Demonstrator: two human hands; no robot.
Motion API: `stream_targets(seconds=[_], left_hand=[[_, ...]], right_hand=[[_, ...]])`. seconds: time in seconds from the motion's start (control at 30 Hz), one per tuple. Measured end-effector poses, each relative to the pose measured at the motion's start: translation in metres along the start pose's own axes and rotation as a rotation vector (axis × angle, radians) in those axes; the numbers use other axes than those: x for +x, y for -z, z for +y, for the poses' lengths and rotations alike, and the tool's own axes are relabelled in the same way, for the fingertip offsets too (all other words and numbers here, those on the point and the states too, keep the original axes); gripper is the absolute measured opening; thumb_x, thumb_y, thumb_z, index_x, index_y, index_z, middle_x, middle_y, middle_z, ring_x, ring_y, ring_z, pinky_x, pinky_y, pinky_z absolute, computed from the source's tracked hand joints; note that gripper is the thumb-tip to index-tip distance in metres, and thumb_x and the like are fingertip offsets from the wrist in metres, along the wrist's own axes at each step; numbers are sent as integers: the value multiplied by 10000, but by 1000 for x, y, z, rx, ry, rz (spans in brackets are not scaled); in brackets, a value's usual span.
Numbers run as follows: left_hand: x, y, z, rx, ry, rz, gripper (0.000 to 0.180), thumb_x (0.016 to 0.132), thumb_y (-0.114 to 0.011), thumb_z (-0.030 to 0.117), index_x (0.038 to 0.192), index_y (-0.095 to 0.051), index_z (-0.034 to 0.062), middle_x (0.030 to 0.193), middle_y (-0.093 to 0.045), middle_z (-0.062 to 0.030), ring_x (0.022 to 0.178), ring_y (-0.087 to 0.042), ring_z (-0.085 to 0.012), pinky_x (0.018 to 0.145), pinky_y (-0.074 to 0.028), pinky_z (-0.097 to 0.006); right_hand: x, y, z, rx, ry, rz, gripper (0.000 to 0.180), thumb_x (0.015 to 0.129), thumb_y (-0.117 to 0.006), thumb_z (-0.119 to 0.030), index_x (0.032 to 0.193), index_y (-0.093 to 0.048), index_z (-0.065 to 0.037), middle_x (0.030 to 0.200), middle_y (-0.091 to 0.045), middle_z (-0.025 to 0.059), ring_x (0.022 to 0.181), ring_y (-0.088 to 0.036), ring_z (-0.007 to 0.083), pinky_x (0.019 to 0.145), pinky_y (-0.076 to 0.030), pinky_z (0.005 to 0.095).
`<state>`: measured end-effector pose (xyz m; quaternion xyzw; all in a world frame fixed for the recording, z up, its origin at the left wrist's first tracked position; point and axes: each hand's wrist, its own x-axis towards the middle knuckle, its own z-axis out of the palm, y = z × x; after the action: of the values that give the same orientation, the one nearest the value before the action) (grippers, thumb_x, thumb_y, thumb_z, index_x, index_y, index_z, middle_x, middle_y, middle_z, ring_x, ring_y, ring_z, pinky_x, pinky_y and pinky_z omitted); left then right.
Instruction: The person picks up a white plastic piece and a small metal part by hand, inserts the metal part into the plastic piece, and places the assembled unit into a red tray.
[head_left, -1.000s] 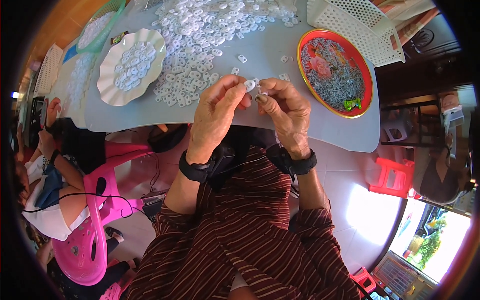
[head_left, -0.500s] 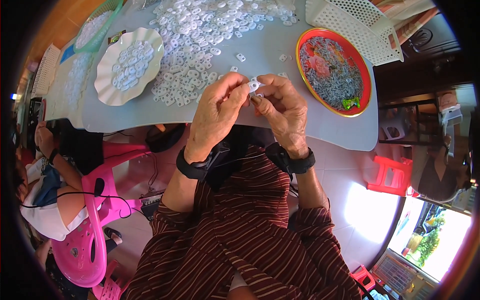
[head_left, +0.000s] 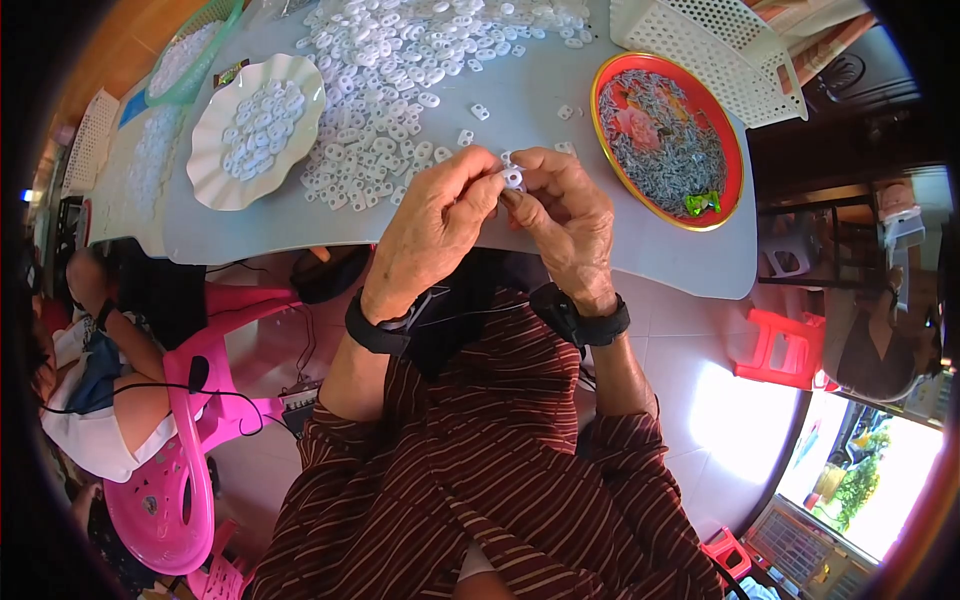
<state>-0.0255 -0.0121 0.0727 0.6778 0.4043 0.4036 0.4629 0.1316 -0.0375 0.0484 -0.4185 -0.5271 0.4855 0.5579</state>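
Observation:
Just above the table's near edge, my left hand [head_left: 437, 222] and my right hand [head_left: 568, 222] meet fingertip to fingertip. Between them they pinch a small white plastic piece with a round hole [head_left: 512, 178]. Both hands are closed on it; my curled fingers hide part of it. Beyond my left hand spreads a heap of similar white plastic pieces [head_left: 370, 150], oval with holes. To the right of my right hand sits a red round tray with a gold rim [head_left: 735, 190], filled with small grey metal parts [head_left: 640, 150] and one green wrapped item [head_left: 702, 203].
A scalloped cream dish [head_left: 205, 180] with white pieces stands left on the grey table [head_left: 660, 255]. A white perforated basket [head_left: 700, 50] is at the back right, a green basket [head_left: 215, 30] at the far left. Another person sits left by a pink chair [head_left: 190, 470].
The white piece has turned between my fingertips, so its round hole now faces up toward me. My left hand has shifted slightly; my right hand is nearly still.

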Motion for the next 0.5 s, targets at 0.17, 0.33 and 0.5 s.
stream_targets(seconds=[0.17, 0.33, 0.5], left_hand=[[2, 5, 0, 60, 21, -55, 227, 925, -503, 212, 947, -540, -11, 680, -499, -26, 627, -441, -105, 574, -374, -256], [-1, -2, -1, 37, 43, -41, 233, 934, -493, 217, 943, -535, -13, 666, -487, -37, 614, -428, -118, 567, -368, -275], [-1, -9, -10, 11, -108, 77, 195, 941, -474, 183, 906, -505, -7, 621, -478, -109, 536, -432, -203, 517, -379, -319]], right_hand=[[1, -1, 0, 9, 6, 4, 254, 862, -614, 10, 1106, -545, 13, 861, -635, 61, 720, -575, 84, 639, -490, 216], [1, -1, 1, 16, 37, 17, 235, 863, -624, -9, 1087, -557, 19, 874, -641, 65, 715, -578, 85, 633, -489, 215], [0, -2, -3, 13, -16, 17, 236, 860, -627, -4, 1086, -565, 19, 879, -631, 57, 736, -578, 88, 653, -489, 215]])
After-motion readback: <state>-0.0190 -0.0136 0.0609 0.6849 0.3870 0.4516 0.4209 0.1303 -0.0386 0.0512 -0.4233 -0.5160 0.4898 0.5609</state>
